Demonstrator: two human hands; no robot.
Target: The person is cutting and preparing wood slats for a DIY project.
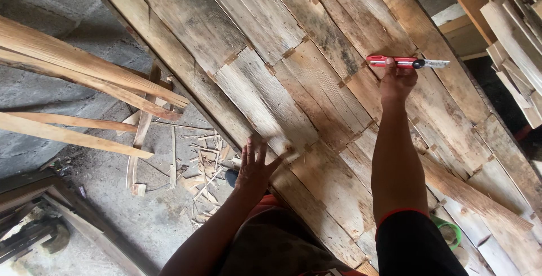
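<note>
Veneer sheet, the big one made of thin wooden strips joined by small tape patches, lies across the centre and right of the frame. Its long axis runs diagonally, from the upper left toward the lower right. Both my hands are on it.

My right hand is in the upper right part of the frame, closed around a red utility knife. The knife lies almost horizontal in the picture, the blade pointing right, so it crosses the strips at an angle and does not follow them. The blade is out and sits over the wood; whether it touches the surface, I cannot tell.

My left hand is lower, near the centre, open wide with the fingers spread. It presses flat at the left edge of the sheet, holding nothing. Between the two hands the sheet is uncovered, so the right hand is the farther one up the sheet and the left one is closer to my body.

Left of the sheet, on the grey concrete floor, small wood scraps lie scattered, and several long wooden slats cross the upper left.
</note>
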